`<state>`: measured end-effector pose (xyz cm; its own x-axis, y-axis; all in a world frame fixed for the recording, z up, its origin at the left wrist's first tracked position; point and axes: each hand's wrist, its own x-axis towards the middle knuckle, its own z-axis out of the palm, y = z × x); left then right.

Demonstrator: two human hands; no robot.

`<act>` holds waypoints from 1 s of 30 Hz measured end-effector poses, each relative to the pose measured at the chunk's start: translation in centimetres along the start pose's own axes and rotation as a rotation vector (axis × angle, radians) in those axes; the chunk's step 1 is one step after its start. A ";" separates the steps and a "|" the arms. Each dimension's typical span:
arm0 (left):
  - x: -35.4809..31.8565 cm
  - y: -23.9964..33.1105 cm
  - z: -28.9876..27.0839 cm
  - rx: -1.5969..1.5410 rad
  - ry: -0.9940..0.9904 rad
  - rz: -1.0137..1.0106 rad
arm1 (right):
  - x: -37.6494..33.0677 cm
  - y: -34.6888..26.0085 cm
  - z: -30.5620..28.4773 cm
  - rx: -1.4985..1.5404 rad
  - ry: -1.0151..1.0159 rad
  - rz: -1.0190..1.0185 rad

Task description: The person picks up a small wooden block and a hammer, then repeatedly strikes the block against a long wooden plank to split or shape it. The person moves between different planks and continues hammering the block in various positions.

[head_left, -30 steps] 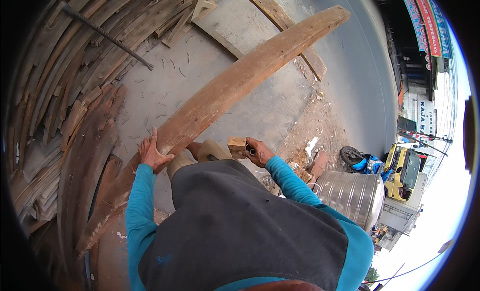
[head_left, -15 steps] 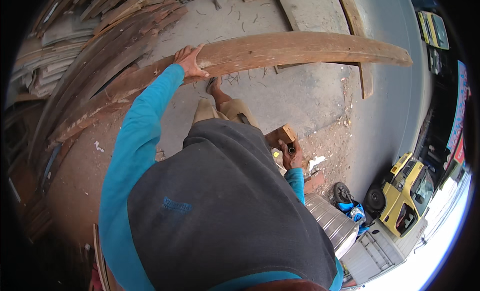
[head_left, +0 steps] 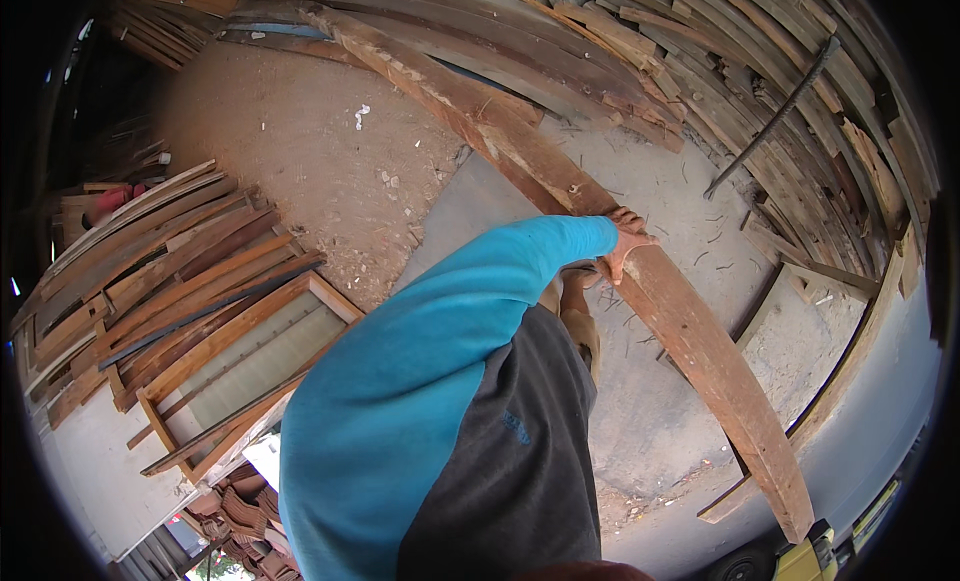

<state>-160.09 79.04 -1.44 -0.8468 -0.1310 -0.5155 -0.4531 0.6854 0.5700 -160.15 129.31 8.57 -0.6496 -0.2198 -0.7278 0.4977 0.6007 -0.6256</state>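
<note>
- Wood is what your left hand is resting on: a long reddish plank, lying slantwise across the concrete floor.
- Your left hand is lying flat on the plank's upper face near its middle, fingers spread over the near edge; it is pressing down rather than clamping around the board.
- Your right hand is not showing anywhere, so you cannot tell whether it is open, closed or holding something.
- One end of the plank is running up into the heap of old boards beyond your hand, and the other end is reaching down toward the yellow vehicle at the lower edge.
- Judging by how things lie, the plank is already out on open floor and steadied under your palm; no cut, mark or tool is showing on it, so any working of the board looks not yet begun.
- A dark metal rod is lying on the boards well apart from the plank, on its far side.
- No box, bin or other container is visible; the nearest to one is an empty wooden frame leaning among stacked planks, well away from the plank.
</note>
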 end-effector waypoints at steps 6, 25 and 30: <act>0.9 1.8 -5.2 -0.233 -0.242 -0.212 | 4.4 -2.7 -1.7 0.003 -0.080 0.083; 11.9 1.5 -7.8 -0.347 -1.002 -0.196 | 8.4 -10.5 -1.2 -0.251 -0.173 -0.091; 8.7 3.4 -9.8 -0.199 -0.802 -0.181 | 10.5 -13.1 1.2 0.029 -0.060 0.041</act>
<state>-171.67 73.22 2.25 -0.3358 0.3729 -0.8650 -0.6669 0.5544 0.4979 -172.82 118.24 8.81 -0.5936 -0.2416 -0.7676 0.5402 0.5875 -0.6026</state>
